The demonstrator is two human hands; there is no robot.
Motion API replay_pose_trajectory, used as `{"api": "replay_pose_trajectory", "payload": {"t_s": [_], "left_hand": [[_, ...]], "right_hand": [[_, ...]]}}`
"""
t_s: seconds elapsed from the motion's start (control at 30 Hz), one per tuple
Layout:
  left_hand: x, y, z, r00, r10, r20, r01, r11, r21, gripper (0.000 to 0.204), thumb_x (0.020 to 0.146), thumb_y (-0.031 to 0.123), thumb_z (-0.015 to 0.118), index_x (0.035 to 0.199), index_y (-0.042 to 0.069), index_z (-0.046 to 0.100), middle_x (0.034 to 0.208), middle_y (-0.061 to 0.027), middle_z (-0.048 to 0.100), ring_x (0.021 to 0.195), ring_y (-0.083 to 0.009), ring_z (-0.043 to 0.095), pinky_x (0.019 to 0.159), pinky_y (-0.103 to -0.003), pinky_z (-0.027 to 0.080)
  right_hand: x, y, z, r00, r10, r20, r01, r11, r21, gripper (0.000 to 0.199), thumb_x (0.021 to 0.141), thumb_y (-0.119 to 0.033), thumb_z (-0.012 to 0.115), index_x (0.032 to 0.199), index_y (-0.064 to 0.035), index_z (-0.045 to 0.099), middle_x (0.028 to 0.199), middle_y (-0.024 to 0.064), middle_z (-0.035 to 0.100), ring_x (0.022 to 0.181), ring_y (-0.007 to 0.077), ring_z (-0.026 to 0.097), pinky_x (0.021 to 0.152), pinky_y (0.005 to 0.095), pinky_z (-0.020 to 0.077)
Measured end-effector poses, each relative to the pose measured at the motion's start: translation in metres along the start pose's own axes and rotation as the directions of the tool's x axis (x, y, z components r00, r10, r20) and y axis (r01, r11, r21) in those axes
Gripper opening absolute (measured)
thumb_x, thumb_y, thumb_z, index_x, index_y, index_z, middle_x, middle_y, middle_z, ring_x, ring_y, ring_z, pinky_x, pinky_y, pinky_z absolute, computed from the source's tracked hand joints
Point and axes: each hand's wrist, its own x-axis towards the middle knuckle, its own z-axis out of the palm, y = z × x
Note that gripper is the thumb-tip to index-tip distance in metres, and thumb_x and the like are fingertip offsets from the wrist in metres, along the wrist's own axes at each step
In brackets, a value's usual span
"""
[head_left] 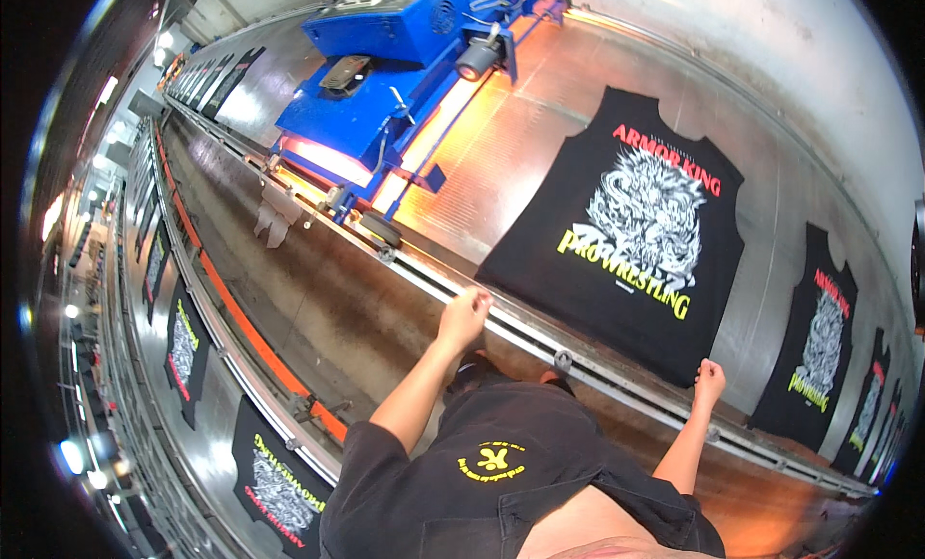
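A black sleeveless shirt panel [559,212] lies flat on the metal-topped table in front of me, with a white-grey figure print and red and yellow lettering. My left hand [465,316] is closed at its lower left corner, fingers pinched together by the hem. At the lower right corner, my right hand [710,379] is also closed, its fingertips pinching the fabric edge. The little cloth between the fingers is mostly hidden by the hands.
A blue wheeled heater [371,106] glows orange on the table's rails, left of the panel. More printed black panels [779,390] lie along the table to the right. An orange rail [252,337] edges another table of panels on the left, across an aisle [289,275].
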Motion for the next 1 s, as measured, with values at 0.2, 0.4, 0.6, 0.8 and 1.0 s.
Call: {"api": "replay_pose_trajectory", "payload": {"t_s": [0.2, 0.4, 0.6, 0.8, 1.0], "left_hand": [[-0.043, -0.028, -0.05, 0.968, 0.161, 0.19, -0.096, 0.945, -0.314, 0.023, 0.088, 0.026, 0.067, 0.094, 0.004, 0.068, 0.077, -0.0139, 0.068, 0.07, -0.0204, 0.068, 0.064, -0.033, 0.051], [-0.058, -0.197, -0.145, 0.956, -0.045, 0.29, 0.136, 0.944, -0.302, 0.024, 0.089, 0.026, 0.068, 0.096, 0.004, 0.069, 0.077, -0.0081, 0.068, 0.064, -0.0142, 0.062, 0.062, -0.03, 0.051], [-0.173, -0.555, -0.185, 0.532, -0.84, 0.107, 0.832, 0.542, 0.121, 0.026, 0.088, 0.021, 0.064, 0.109, 0.005, 0.066, 0.108, -0.0141, 0.067, 0.096, -0.0212, 0.065, 0.081, -0.035, 0.054], [-0.288, -0.576, -0.264, 0.104, -0.947, 0.303, 0.794, -0.104, -0.599, 0.018, 0.094, 0.021, 0.057, 0.103, 0.005, 0.054, 0.071, -0.008, 0.06, 0.053, -0.0216, 0.058, 0.046, -0.037, 0.051], [-0.256, -0.555, -0.267, 0.209, -0.954, 0.216, 0.71, -0.004, -0.705, 0.02, 0.095, 0.021, 0.055, 0.103, 0.003, 0.052, 0.068, -0.007, 0.058, 0.049, -0.0183, 0.055, 0.038, -0.03, 0.046]], "right_hand": [[-0.035, -0.203, 0.12, 0.943, -0.303, 0.138, 0.28, 0.946, 0.165, 0.018, 0.093, -0.02, 0.063, 0.089, -0.0017, 0.065, 0.071, 0.0007, 0.06, 0.055, 0.006, 0.052, 0.048, 0.0221, 0.0412], [-0.158, -0.43, 0.297, 0.698, -0.648, 0.305, 0.607, 0.761, 0.229, 0.018, 0.092, -0.016, 0.063, 0.089, 0.0011, 0.065, 0.072, 0.0015, 0.06, 0.063, 0.0064, 0.053, 0.058, 0.0236, 0.0423], [-0.271, -0.623, 0.454, 0.158, -0.903, 0.4, 0.946, 0.254, 0.2, 0.018, 0.086, -0.014, 0.068, 0.094, 0.0018, 0.064, 0.082, 0.0117, 0.064, 0.074, 0.0202, 0.062, 0.069, 0.0295, 0.0495], [-0.228, -0.736, 0.578, 0.03, -0.883, 0.468, 0.999, 0.021, -0.025, 0.033, 0.083, -0.021, 0.069, 0.108, -0.0013, 0.063, 0.103, 0.0197, 0.065, 0.1, 0.0358, 0.062, 0.089, 0.0426, 0.0497], [-0.139, -0.815, 0.654, 0.3, -0.894, 0.332, 0.904, 0.155, -0.398, 0.048, 0.083, -0.028, 0.068, 0.12, -0.0003, 0.059, 0.123, 0.0224, 0.059, 0.119, 0.0363, 0.053, 0.102, 0.0431, 0.043]]}}
